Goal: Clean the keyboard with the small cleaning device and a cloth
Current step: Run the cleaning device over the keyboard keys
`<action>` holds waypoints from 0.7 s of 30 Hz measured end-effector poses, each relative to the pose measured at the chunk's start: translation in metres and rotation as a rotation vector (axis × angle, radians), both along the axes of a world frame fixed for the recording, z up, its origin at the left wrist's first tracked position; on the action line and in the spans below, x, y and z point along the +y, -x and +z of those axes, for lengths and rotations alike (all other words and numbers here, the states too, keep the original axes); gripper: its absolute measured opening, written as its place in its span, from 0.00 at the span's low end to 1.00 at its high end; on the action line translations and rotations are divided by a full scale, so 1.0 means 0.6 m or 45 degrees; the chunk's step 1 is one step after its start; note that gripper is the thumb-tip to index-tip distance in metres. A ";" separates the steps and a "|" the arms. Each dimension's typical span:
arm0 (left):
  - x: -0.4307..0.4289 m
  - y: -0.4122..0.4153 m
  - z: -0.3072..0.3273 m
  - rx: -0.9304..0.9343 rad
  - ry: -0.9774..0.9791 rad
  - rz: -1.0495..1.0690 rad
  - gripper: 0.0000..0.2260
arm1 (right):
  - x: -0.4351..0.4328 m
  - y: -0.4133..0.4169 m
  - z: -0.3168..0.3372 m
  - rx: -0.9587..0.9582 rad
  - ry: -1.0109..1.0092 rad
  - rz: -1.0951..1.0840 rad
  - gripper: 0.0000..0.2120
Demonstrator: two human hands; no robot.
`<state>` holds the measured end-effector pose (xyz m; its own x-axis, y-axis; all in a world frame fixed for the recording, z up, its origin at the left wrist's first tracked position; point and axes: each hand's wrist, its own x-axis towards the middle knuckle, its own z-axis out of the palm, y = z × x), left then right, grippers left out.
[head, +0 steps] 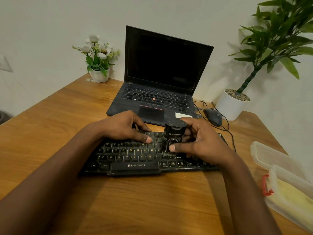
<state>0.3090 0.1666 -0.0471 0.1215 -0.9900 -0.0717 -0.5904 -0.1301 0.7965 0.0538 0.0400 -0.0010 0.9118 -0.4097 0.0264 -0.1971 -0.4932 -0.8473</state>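
On the keyboard (135, 168), your left hand (123, 128) lies flat and your right hand (201, 141) grips the cleaning device (174, 133); sweep the keys next.

Holding the small black cleaning device (173, 133) upright on the keyboard (135, 165), right of centre, with the right hand (201, 143); thumb lying across its lower front. Resting the left hand (122, 126) on the upper key rows, thumb flat. Working at a wooden table (50, 124), with an open dark-screened laptop (162, 73) just behind, a wired mouse (213, 117) beside it, and a clear container (288, 184) at right holding something yellow.
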 end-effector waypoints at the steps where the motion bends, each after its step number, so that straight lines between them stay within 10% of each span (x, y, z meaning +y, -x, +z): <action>1: -0.001 0.001 0.000 -0.004 0.009 0.003 0.12 | 0.003 -0.003 -0.002 0.000 -0.004 0.008 0.20; 21: 0.003 0.005 0.008 0.003 0.007 0.006 0.20 | 0.010 -0.007 -0.002 0.055 -0.164 0.240 0.20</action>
